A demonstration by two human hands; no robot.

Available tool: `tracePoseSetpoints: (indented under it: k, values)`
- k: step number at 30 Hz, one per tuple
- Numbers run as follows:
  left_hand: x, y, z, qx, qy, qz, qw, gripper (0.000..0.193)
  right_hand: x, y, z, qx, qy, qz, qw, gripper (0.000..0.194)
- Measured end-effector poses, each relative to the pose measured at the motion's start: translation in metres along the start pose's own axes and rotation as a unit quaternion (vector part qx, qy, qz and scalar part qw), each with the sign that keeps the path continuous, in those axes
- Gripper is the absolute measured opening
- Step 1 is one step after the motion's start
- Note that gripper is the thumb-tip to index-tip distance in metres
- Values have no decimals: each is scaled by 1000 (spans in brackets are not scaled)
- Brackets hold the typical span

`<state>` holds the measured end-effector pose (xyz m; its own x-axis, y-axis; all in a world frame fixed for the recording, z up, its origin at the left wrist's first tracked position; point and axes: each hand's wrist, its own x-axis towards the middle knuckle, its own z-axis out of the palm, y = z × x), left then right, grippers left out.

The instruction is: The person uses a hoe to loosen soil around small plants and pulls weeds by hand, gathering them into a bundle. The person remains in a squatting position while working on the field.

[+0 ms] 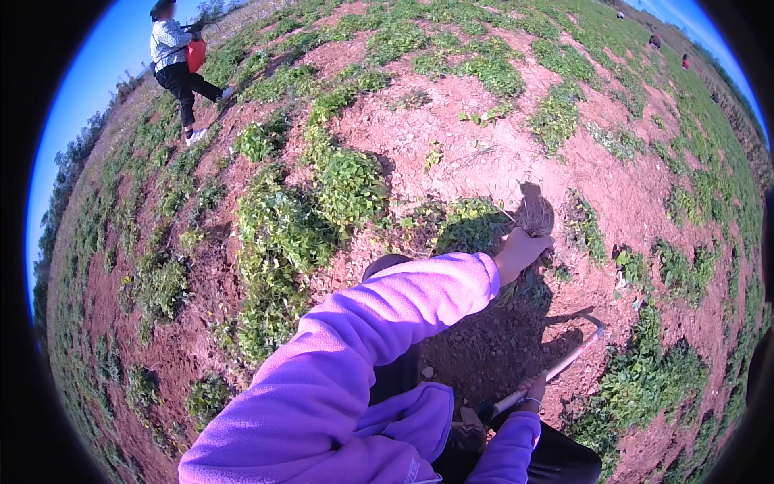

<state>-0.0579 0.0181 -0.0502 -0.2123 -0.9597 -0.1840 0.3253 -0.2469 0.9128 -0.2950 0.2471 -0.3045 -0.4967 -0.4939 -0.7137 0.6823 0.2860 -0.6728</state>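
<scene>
My left hand (521, 253), at the end of a purple fleece sleeve, is closed around a tuft of thin dry stems or roots (536, 219). Whether the tuft is still in the ground is hidden by the hand and shadow. Lower down, my right hand (532, 392), with a bracelet at the wrist, grips the pale handle of a hand tool (574, 356) resembling a sickle. Its thin curved metal head (591, 319) points away from me, close to the reddish soil. Beside my left hand grows a leafy green vine plant (471, 225), partly shaded.
Low green vines (347, 187) spread over the reddish soil (417, 136). More foliage (641, 375) stands right of the tool. A person (172, 57) with a red bag (196, 55) is at upper left. Several distant figures are at upper right. My dark-clad knee (562, 454) is below.
</scene>
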Motion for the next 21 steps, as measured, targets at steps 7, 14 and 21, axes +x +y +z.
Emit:
tracePoseSetpoints:
  k: [7,14,21]
  values:
    - [1,2,-3,-17,13,1,1000,14,-30,20,19,102,-35,15,994,42]
    - [-10,15,-6,-34,-9,-8,999,14,-82,-24,48,42,38,-139,989,41]
    - [-3,35,-17,-33,-9,-33,999,20,-63,16,44,-65,64,-101,991,41]
